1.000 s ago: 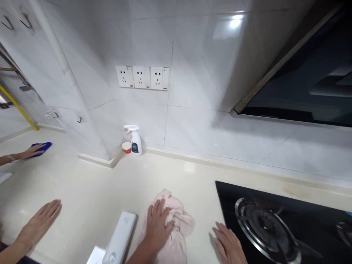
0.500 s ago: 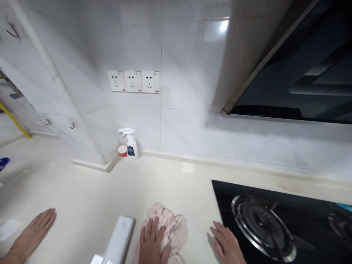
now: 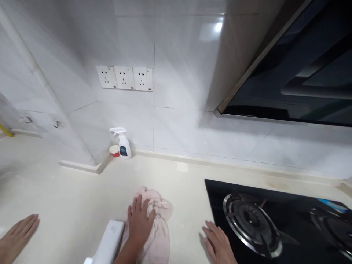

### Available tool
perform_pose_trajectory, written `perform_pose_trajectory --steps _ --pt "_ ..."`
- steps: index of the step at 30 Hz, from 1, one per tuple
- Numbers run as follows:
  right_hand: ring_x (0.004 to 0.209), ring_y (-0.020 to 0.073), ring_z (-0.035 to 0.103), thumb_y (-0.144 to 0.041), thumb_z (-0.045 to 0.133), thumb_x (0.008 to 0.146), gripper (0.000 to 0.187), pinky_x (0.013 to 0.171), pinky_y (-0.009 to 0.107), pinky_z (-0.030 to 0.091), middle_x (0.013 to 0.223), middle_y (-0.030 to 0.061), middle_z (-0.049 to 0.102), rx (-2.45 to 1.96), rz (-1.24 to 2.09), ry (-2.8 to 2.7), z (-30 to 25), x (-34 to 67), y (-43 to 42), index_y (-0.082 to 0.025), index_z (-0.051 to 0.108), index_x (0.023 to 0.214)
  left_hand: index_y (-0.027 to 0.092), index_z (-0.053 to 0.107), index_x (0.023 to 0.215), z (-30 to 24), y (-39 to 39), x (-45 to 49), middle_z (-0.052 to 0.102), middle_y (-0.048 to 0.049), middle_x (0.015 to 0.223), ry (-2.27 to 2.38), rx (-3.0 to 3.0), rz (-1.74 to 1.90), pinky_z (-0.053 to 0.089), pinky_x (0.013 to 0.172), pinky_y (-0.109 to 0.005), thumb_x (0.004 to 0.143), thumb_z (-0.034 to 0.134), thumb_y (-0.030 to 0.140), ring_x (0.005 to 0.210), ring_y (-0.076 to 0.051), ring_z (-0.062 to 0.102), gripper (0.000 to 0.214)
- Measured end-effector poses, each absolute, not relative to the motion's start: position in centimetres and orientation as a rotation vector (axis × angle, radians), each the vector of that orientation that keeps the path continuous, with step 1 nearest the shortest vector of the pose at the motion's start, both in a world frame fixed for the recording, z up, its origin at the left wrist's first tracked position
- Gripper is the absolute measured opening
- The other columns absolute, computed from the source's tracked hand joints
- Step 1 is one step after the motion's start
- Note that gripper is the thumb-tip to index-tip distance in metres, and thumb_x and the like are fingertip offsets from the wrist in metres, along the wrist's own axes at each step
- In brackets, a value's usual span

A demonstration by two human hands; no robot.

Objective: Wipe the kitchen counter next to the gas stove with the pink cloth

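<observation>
Fig.: L hand [image 3: 140,223] lies palm down on the pink cloth [image 3: 162,212], fingers spread and pressed into its folds, no fist. R hand [image 3: 218,244] rests flat and empty on the countertop [image 3: 82,198], just beside the gas hob [image 3: 275,198]. Cloth is bunched, long axis approx. body-to-wall, btwn a white device [image 3: 108,244] and the R hand, so L is on it and R is apart to its right.

Cloth [image 3: 162,209]: is showing plain pale pink.
Counter [image 3: 68,198]: is gleaming cream.
Hob [image 3: 217,190]: is shining glossy black.
Burner [image 3: 249,222]: is showing a silver ring and a dark centre.
Bottle [image 3: 123,145]: is showing white with a dark blue label.
Cup [image 3: 114,150]: is showing red under a white rim.
Tiles [image 3: 181,66]: are showing white with faint grey veining.
Sockets [image 3: 124,77]: are showing white.
Hood [image 3: 302,84]: is showing black.
</observation>
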State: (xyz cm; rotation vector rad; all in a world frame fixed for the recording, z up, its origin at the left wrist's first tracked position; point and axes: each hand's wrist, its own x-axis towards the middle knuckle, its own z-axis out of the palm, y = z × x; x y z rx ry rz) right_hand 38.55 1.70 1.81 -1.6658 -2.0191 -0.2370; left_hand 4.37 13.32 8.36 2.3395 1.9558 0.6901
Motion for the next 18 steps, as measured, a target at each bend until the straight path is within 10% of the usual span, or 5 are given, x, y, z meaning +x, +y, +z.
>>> perform_pose_trajectory --steps 12,18 --pt "0.133 0.0265 0.055 -0.043 0.052 0.099 0.047 0.114 0.05 0.044 0.144 0.0075 0.058 -1.738 -0.11 -1.998 1.3 38.6 1.2 -0.027 0.05 0.143 0.021 0.057 0.129 8.0 16.7 15.7 0.059 -0.0088 0.135 1.518 2.446 0.693 0.054 0.099 -0.048 0.095 0.06 0.044 0.117 -0.023 0.061 0.042" --pt "0.139 0.0276 0.048 -0.045 0.047 0.1 0.064 0.111 0.048 0.048 0.153 0.0113 0.047 -1.809 -0.029 -1.862 1.4 38.5 0.7 -0.024 0.025 0.157 0.03 0.044 0.148 6.9 10.9 19.8 0.032 -0.0082 0.164 1.218 2.553 0.634 0.024 0.123 -0.06 0.094 0.058 0.048 0.149 -0.032 0.032 0.059"
